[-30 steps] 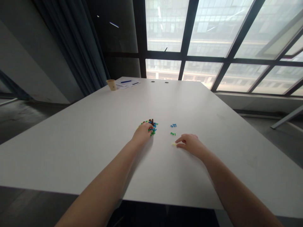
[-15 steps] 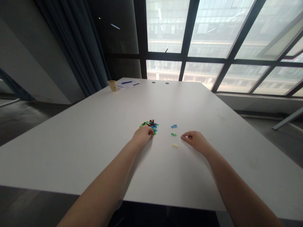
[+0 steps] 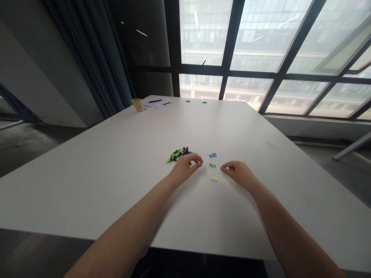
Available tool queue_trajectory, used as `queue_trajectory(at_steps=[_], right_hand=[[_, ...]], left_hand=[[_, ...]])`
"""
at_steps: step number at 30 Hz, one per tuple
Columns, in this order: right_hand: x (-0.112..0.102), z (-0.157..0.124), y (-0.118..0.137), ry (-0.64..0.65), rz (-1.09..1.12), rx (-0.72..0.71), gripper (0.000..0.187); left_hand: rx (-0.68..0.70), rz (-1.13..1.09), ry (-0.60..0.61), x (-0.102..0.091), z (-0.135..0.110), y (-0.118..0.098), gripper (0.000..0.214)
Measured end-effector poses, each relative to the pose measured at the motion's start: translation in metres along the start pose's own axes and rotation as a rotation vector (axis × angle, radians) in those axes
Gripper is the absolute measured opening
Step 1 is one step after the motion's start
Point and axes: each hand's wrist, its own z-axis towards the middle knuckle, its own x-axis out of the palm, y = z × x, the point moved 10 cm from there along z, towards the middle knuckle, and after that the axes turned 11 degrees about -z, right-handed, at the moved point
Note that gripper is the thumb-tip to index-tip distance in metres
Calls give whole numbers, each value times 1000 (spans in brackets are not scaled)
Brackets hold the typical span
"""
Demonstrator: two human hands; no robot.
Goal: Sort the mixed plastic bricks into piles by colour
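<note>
A small heap of tiny coloured pieces (image 3: pixel 179 153), green, blue, red and brown, lies on the white table (image 3: pixel 116 173). My left hand (image 3: pixel 185 170) is just right of the heap, fingertips pinched on a small green piece (image 3: pixel 201 163). To its right lie a few blue pieces (image 3: pixel 213 155), a green group (image 3: pixel 212 165) and one pale yellow piece (image 3: pixel 214 178). My right hand (image 3: pixel 239 173) rests on the table beside the yellow piece, its thumb and forefinger pressed together; whether anything is between them I cannot make out.
A tan paper cup (image 3: pixel 138 104) and papers with blue pens (image 3: pixel 158 102) sit at the table's far left corner. Dark curtains hang at the left, large windows fill the back. The table's near edge runs below my forearms.
My left hand has left the heap and moved right with a green piece in its fingertips. My right hand let go of the yellow piece and drew back slightly to the right.
</note>
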Motion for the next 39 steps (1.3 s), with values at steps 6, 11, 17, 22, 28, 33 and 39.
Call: queue_trajectory(at_steps=[6, 11, 17, 22, 28, 33, 39], right_hand=[[-2, 0, 11, -40, 42, -76, 22], [-16, -7, 43, -209, 124, -294, 21], [-10, -17, 74, -277, 104, -520, 21], [-6, -13, 70, -274, 65, -507, 16], [-2, 7, 20, -263, 22, -179, 14], [23, 18, -5, -155, 32, -40, 16], [13, 18, -11, -196, 81, -24, 24]], left_hand=[[144, 20, -77, 4, -6, -15, 25], [117, 11, -49, 7, -6, -11, 29], [-32, -128, 18, 22, -7, 1, 33], [-67, -195, 60, 31, -5, 8, 38], [-119, 293, -119, -4, -1, 28, 27], [-211, 473, -45, -4, -3, 45, 19], [-215, 439, 18, 4, -2, 51, 19]])
